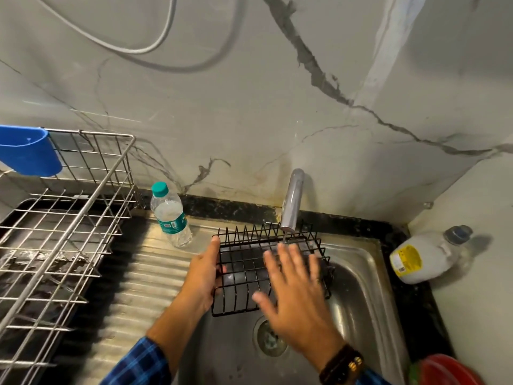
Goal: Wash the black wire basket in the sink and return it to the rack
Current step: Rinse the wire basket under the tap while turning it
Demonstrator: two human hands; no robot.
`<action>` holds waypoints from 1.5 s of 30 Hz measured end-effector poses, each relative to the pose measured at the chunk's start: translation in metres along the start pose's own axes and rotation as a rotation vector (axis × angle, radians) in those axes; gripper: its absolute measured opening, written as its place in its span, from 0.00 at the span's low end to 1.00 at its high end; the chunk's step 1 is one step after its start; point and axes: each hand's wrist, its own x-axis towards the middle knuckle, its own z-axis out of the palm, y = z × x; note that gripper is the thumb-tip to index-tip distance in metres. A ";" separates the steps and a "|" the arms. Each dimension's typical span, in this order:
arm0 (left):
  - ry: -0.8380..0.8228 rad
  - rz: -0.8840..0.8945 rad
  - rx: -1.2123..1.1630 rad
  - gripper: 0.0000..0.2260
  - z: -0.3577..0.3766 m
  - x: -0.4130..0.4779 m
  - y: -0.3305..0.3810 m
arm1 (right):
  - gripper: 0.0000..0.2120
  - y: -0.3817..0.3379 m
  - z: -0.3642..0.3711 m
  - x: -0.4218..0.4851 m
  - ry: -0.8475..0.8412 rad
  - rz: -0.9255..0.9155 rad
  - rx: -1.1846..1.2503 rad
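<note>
Left hand (206, 270) grips the black wire basket (241, 263) at its nine o'clock edge over the sink (361, 273), right hand (294, 287) spread open across it; wet one-sided hold risks a slip and drop.

Black wire basket (244, 269) with upright prongs, tilted over steel sink (361, 287), below tap (293, 202)

A water bottle (170, 215) (teal cap) stands near the wall; a white jug (422, 258) sits on the worktop (416, 315); a blue tub (27, 151) hangs far left.
</note>
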 end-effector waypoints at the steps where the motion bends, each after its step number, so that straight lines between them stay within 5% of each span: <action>1: 0.006 0.014 0.009 0.27 0.000 0.000 -0.002 | 0.37 -0.006 0.008 -0.005 0.005 -0.091 -0.006; 4: -0.008 0.008 0.007 0.32 -0.003 -0.001 -0.004 | 0.32 0.014 0.014 -0.013 0.058 -0.113 -0.001; 7: -0.026 -0.041 -0.063 0.37 -0.008 0.000 -0.007 | 0.26 0.052 0.004 -0.016 0.233 0.125 0.131; 11: -0.040 -0.125 -0.182 0.28 -0.008 -0.006 -0.010 | 0.30 0.053 -0.012 -0.013 0.448 0.377 0.650; 16: -0.115 -0.152 -0.300 0.27 -0.020 -0.016 -0.002 | 0.30 0.040 -0.042 -0.011 0.340 0.416 1.119; 18: -0.127 -0.123 -0.289 0.31 -0.028 -0.021 0.005 | 0.29 0.035 -0.050 -0.009 0.344 0.432 1.014; 23: -0.132 0.049 -0.279 0.29 -0.030 -0.032 0.003 | 0.33 0.005 -0.048 0.003 0.125 0.259 0.070; 29: -0.078 0.166 -0.272 0.30 -0.025 -0.047 -0.016 | 0.32 -0.029 -0.021 -0.003 0.101 -0.118 -0.072; 32: -0.038 0.160 -0.324 0.26 -0.038 -0.043 -0.022 | 0.32 0.011 -0.036 0.001 0.152 0.125 -0.020; 35: -0.042 0.145 -0.333 0.24 -0.045 -0.043 -0.028 | 0.37 0.036 -0.051 0.003 0.029 0.451 0.490; 37: -0.065 0.148 -0.342 0.25 -0.046 -0.046 -0.032 | 0.36 0.033 -0.058 0.004 -0.017 0.469 0.792; 39: -0.074 0.134 -0.323 0.28 -0.046 -0.049 -0.034 | 0.37 0.034 -0.066 0.004 -0.051 0.477 0.829; 43: -0.088 0.098 -0.149 0.28 -0.044 -0.041 -0.043 | 0.22 0.036 -0.077 0.006 0.010 0.513 0.952; 45: -0.115 0.064 -0.073 0.26 -0.040 -0.038 -0.050 | 0.22 0.034 -0.084 0.007 0.087 0.445 0.830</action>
